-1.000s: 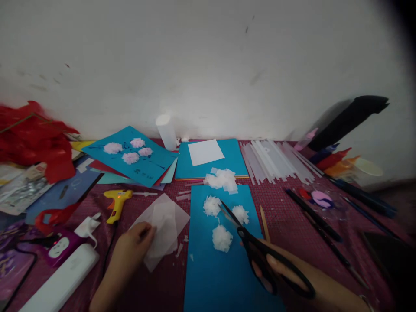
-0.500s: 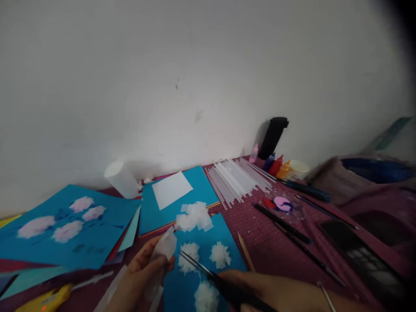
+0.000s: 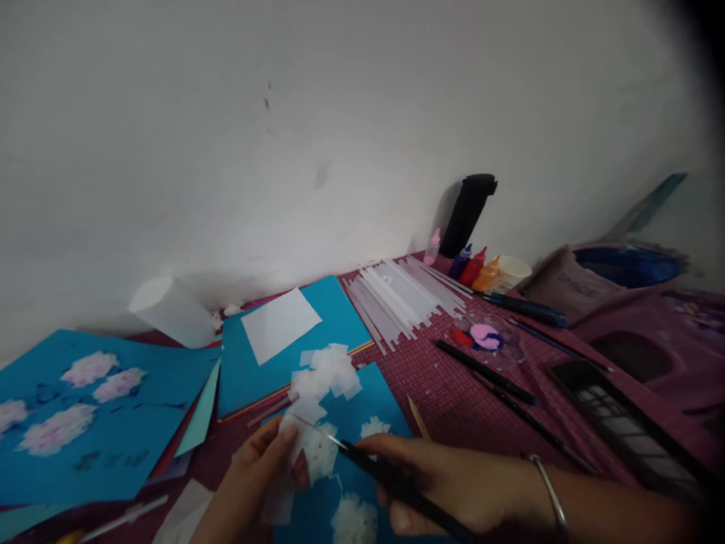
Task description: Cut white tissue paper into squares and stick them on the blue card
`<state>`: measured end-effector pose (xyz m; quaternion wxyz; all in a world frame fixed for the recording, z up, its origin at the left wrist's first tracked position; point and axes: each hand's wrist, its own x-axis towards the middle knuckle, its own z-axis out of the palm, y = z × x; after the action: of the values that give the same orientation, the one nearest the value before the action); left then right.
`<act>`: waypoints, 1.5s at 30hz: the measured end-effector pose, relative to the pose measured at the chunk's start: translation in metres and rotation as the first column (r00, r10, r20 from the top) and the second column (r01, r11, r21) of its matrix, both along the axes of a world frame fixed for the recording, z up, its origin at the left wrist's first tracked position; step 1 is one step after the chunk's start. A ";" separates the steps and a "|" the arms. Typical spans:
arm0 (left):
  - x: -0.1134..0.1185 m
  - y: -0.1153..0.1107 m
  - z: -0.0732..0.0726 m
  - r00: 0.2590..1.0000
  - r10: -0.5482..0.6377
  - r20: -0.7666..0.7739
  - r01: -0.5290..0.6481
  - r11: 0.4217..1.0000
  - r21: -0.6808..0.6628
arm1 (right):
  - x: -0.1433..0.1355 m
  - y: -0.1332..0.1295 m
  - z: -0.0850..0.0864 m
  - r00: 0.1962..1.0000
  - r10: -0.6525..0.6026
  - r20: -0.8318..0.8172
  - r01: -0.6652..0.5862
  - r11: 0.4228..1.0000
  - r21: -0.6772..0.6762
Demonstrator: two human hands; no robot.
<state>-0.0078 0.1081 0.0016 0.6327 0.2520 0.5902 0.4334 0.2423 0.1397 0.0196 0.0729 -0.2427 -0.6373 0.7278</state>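
My left hand (image 3: 257,465) pinches a piece of thin white tissue paper (image 3: 280,495) between thumb and fingers, over the left edge of a blue sheet (image 3: 390,389). My right hand (image 3: 453,476) is closed around black tweezers (image 3: 390,480). Their metal tips touch or nearly touch the paper at my left fingertips; I cannot tell if they grip it. Fluffy white paper tufts (image 3: 354,521) sit on the blue sheet, one partly behind the tweezers and another partly behind my right hand. A pile of small white paper squares (image 3: 328,374) lies at the sheet's top.
To the left lies a blue sheet with pinkish-white flowers (image 3: 158,423). Behind are a white roll (image 3: 173,310), a white paper square (image 3: 280,325) and white strips (image 3: 405,298). Paint bottles (image 3: 473,264), a black pen (image 3: 484,370), a pencil (image 3: 418,415) and a phone (image 3: 623,423) are rightward.
The tweezers have moved left, bringing their tips from above a tuft to the paper at my left fingers. The view has shifted slightly right.
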 end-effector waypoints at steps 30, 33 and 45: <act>0.032 0.053 0.010 0.997 0.060 -0.046 -0.061 0.998 -0.017 | 0.005 0.019 -0.027 0.963 -0.270 -0.020 0.263 0.950 -0.167; 0.025 0.051 0.008 0.999 0.023 0.027 -0.023 1.000 -0.019 | 0.003 0.021 -0.032 0.939 -0.343 -0.021 0.327 0.911 -0.251; -0.001 0.043 0.015 1.000 0.023 -0.003 -0.023 0.999 -0.034 | 0.018 0.036 -0.014 0.991 -0.133 0.014 0.134 0.982 -0.134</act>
<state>-0.0093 0.1515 0.0166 0.6311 0.2349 0.6011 0.4304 0.2604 0.1756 0.0053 0.1034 -0.2911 -0.5694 0.7618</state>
